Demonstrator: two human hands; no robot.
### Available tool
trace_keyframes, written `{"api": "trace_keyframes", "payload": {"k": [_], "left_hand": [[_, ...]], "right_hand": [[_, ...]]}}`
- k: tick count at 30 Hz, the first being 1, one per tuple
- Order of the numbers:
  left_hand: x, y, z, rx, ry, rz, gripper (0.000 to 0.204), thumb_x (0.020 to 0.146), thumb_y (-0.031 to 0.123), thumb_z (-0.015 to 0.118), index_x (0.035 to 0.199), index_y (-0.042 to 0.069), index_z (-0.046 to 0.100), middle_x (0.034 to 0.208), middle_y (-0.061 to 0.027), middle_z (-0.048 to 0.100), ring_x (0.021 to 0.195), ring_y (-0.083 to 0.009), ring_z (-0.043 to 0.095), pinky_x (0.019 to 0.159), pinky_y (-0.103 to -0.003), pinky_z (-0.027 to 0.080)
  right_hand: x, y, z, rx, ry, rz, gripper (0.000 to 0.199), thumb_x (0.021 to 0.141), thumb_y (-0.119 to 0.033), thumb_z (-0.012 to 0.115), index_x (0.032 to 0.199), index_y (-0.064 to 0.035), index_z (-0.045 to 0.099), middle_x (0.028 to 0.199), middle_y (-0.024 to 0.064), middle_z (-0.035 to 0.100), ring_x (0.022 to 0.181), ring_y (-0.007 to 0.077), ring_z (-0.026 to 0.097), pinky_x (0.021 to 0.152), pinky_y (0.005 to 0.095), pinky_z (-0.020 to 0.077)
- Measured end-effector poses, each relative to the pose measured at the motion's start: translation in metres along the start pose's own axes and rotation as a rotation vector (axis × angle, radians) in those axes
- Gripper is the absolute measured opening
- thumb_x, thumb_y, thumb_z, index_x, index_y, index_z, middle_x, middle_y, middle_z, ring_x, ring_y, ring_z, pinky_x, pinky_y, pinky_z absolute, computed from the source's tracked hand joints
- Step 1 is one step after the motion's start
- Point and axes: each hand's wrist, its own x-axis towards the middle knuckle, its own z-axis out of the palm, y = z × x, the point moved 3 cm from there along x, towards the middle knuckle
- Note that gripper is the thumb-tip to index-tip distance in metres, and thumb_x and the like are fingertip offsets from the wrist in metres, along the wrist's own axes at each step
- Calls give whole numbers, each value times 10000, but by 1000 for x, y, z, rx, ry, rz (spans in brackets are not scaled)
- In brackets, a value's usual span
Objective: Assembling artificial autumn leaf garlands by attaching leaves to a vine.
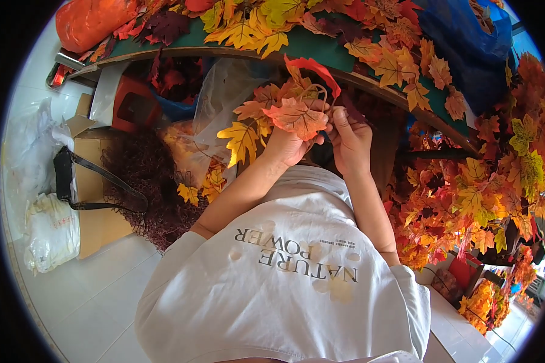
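Observation:
My left hand (pixel 286 146) is closed round a sprig of artificial autumn leaves, held up just in front of the table edge. A broad orange leaf (pixel 300 117) covers most of its fingers, and a yellow leaf (pixel 239 143) hangs off to the left. Above the fingers, a thin pale stem (pixel 313 91) bends in a loop beside a red leaf (pixel 317 71). Close against it, my right hand (pixel 352 140) pinches with thumb and fingers; whatever is between them is too small to make out. Part of a dark maroon leaf (pixel 352 109) shows behind that hand.
Loose leaves lie on the green-topped table (pixel 184 37), near a blue plastic bag (pixel 460 54). Leaf garlands (pixel 466 193) hang at right. To the left stand a cardboard box (pixel 97 224) with a black strap (pixel 112 175), dark curly strands (pixel 142 181) and clear plastic bags (pixel 45 233).

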Motion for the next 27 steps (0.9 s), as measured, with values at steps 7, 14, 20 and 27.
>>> {"api": "trace_keyframes", "payload": {"k": [7, 14, 20, 27], "left_hand": [[-1, -1, 5, 122, -49, 99, 252, 791, 96, 690, 1015, 90, 575, 858, 6, 621, 713, -114, 627, 475, -204, 445], [0, -3, 0, 126, -9, 106, 276, 778, 89, 693, 1025, 99, 571, 863, 7, 623, 726, -115, 633, 476, -204, 442], [-1, -3, 0, 140, -10, 94, 281, 782, 90, 690, 1034, 99, 568, 887, 11, 615, 731, -115, 632, 488, -210, 446], [1, -6, -4, 113, -10, 84, 284, 783, 93, 692, 1038, 99, 566, 904, 13, 608, 735, -113, 629, 492, -211, 442]], "right_hand": [[0, 3, -3, 95, 10, 81, 155, 909, -161, 586, 890, -10, 614, 818, 30, 616, 689, 96, 543, 647, 241, 470], [1, 7, -1, 111, 35, 92, 159, 908, -164, 587, 894, -7, 613, 840, 37, 619, 696, 97, 533, 646, 243, 466], [1, 11, -7, 93, 25, 58, 148, 909, -141, 582, 924, 4, 604, 849, 44, 616, 701, 95, 530, 645, 240, 466], [1, 13, -7, 92, 30, 65, 124, 906, -128, 587, 925, -6, 595, 862, 36, 605, 714, 95, 539, 633, 223, 471]]}}
